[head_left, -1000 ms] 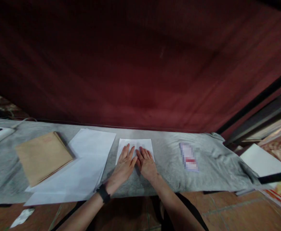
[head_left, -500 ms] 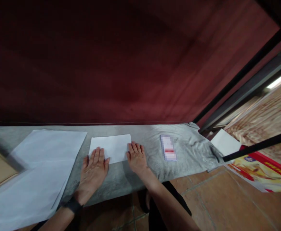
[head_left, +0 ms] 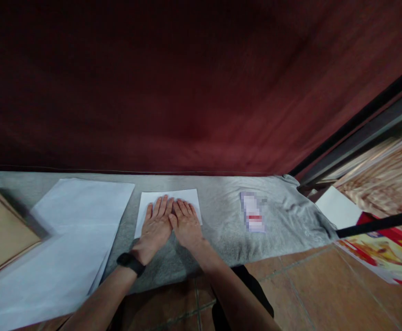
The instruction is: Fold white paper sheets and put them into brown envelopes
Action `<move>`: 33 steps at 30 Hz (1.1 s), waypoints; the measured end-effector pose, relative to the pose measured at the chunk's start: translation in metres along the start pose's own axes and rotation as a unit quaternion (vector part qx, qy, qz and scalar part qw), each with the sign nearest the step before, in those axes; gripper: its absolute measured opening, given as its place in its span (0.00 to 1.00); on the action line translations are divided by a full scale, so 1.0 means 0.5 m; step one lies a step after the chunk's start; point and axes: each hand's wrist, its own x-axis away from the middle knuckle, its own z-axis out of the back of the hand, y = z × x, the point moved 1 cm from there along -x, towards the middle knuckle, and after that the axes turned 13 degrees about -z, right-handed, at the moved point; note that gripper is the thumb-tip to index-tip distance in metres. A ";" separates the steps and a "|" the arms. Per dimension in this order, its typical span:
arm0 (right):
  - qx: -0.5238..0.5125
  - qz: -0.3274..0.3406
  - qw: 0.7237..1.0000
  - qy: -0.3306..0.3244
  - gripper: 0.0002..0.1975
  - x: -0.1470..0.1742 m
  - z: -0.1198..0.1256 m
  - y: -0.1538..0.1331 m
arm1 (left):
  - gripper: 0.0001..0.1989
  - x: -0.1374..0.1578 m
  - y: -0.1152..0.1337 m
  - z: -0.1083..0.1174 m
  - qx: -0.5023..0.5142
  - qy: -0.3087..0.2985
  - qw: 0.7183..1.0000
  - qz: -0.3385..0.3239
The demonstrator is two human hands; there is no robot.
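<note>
A small white sheet of paper (head_left: pixel 145 204), which may be folded, lies flat on the grey cloth (head_left: pixel 217 197). My left hand (head_left: pixel 157 223) rests palm down on its middle, fingers stretched out, a dark watch on the wrist. Flat on the right part of the sheet lies my right hand (head_left: pixel 187 223), its thumb against my left hand. Both hands cover much of the paper and grip nothing. To their right sits a narrow pale slip with a red band (head_left: pixel 252 211), its print blurred out.
Large white sheets (head_left: pixel 83 220) spread over the left side, with a brown cardboard-like piece (head_left: pixel 6 234) on top. Behind the cloth hangs a dark red curtain (head_left: pixel 187 101). A black bar (head_left: pixel 376 223) and a red and yellow box (head_left: pixel 387 250) are at the right, above the tiled floor.
My hands have slid inward across the paper from its two ends and now meet near its middle. The view has shifted slightly, so the scene sits further right.
</note>
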 end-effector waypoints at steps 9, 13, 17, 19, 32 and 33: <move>0.059 -0.020 0.997 0.038 0.27 -0.023 -0.021 0.024 | 0.30 0.012 -0.015 -0.002 0.015 0.069 0.997 0.031; 0.073 -0.043 0.994 0.062 0.28 -0.032 -0.015 0.056 | 0.31 0.014 -0.011 -0.002 0.013 0.075 0.994 0.073; 0.084 -0.061 0.992 0.075 0.28 -0.033 0.002 0.094 | 0.31 0.023 -0.019 -0.002 0.006 0.072 0.992 0.103; 0.087 -0.074 0.990 0.078 0.28 -0.031 0.013 0.111 | 0.31 0.030 -0.027 0.003 0.005 0.071 0.991 0.113; -0.084 0.037 0.995 0.026 0.27 -0.044 -0.008 -0.012 | 0.30 -0.043 0.001 -0.010 0.036 0.070 0.997 -0.012; -0.079 0.027 0.996 0.023 0.27 -0.045 -0.016 -0.016 | 0.30 -0.044 -0.002 -0.018 0.033 0.070 0.997 -0.007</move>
